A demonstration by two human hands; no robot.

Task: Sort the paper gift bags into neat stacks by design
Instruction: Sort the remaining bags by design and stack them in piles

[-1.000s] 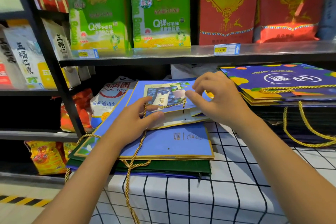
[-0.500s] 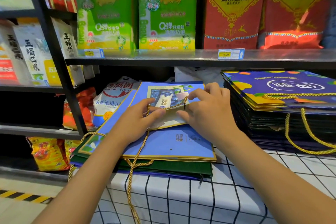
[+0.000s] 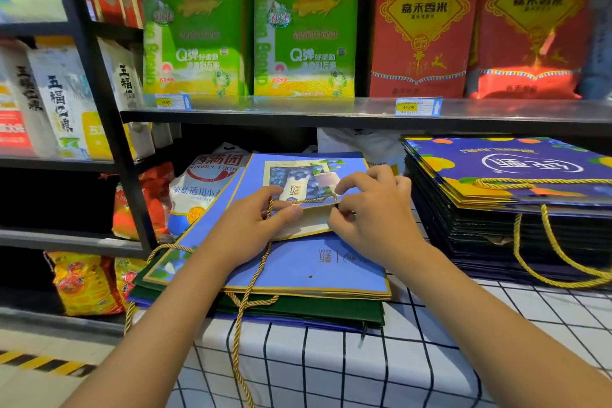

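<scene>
Surroundings: shelf (image 3: pixel 331 116) w/ price tags sitting at 12 o'clock, green rice bags (image 3: pixel 251 26) and red rice bags (image 3: pixel 477 30) standing on it. More sacks at 9 o'clock on the side rack (image 3: pixel 99 83). White flour sack (image 3: pixel 198 189) leaning just behind the near stack, partly blocked by it.

Bench (image 3: pixel 397 358) w/ grid-pattern cloth is carrying two piles. Dark blue bag stack (image 3: pixel 516 209) sitting at 3 o'clock, well apart from the hands, gold handles drooping over its front edge, right side cut off by frame.

Blue gift bag (image 3: pixel 298 272) lying flat at centre on top of the green bag pile (image 3: pixel 298 308), long axis running 6 to 12 o'clock, slightly skewed toward 1 o'clock. Printed blueberry panel facing up at the far end; top flap folding back toward the person, pale inside showing.

Left hand (image 3: pixel 251 225) resting on the bag, thumb and fingers pinching the gold cord handle (image 3: pixel 308 200) near the flap. Right hand (image 3: pixel 371 209) pinching the flap edge at the cord's other end, fingers curled. Second gold cord (image 3: pixel 245 308) trailing off the bench toward 6 o'clock.

Small text on bag unreadable. Flap edge under right hand hidden; can't tell how many bags in the lower pile.
</scene>
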